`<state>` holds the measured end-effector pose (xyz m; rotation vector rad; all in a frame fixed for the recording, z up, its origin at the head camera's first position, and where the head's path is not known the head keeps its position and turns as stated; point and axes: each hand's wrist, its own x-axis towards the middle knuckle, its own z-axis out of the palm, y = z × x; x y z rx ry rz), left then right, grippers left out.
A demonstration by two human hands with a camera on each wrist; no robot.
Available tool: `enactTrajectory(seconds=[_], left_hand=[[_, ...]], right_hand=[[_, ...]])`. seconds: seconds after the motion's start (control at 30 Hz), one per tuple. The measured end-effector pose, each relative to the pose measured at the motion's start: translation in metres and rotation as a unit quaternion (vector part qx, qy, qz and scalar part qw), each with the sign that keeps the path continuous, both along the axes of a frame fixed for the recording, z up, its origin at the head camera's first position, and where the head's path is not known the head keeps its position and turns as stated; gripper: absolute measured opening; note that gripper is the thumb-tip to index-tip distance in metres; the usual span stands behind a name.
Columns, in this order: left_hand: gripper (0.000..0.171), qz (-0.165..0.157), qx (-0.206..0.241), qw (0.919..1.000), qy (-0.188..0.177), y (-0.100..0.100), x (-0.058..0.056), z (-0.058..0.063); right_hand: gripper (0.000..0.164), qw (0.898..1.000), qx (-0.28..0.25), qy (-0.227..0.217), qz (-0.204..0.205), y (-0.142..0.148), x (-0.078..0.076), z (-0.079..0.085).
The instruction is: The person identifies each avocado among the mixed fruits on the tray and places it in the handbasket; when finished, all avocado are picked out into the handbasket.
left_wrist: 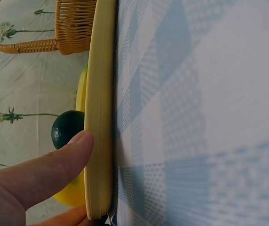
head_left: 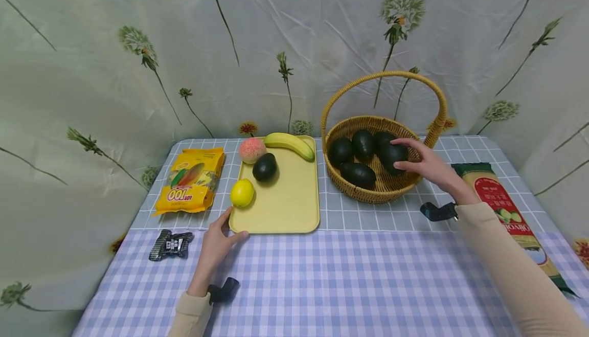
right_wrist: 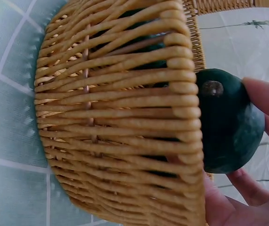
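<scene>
My right hand [head_left: 425,163] grips a dark green avocado [right_wrist: 228,122] between thumb and fingers, at the right side of the wicker basket [head_left: 368,195]. In the right wrist view this avocado shows above the rim, its stem end facing the camera. Several more avocados [head_left: 358,175] lie inside the basket. My left hand [head_left: 216,247] holds the near left corner of a yellow tray [head_left: 285,209], its thumb on the front rim and fingers along the left side. On the tray are a lemon [head_left: 242,193], an avocado [head_left: 265,167], a peach [head_left: 252,150] and a banana [head_left: 290,144].
Left of the tray lies a yellow snack bag [head_left: 190,181], with a small black packet [head_left: 171,245] nearer. A long red and tan package [head_left: 508,214] lies at the right, partly behind my right forearm. The basket's tall handle [head_left: 384,74] arches over it.
</scene>
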<state>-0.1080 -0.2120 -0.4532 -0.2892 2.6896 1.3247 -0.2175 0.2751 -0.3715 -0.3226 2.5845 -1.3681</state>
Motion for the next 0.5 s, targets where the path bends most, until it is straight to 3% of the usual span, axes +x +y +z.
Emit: enactTrajectory(seconds=[0.27, 0.5], left_hand=[[0.084, -0.001, 0.003, 1.0000, 0.002, -0.002, -0.001, -0.001], [0.084, -0.004, 0.005, 0.9999, 0.015, -0.002, -0.001, -0.003]], right_hand=[[0.058, 0.996, 0.078, 0.025, 0.043, -0.017, -0.012, -0.007], [0.054, 0.991, 0.112, 0.002, 0.070, -0.026, -0.017, -0.008]])
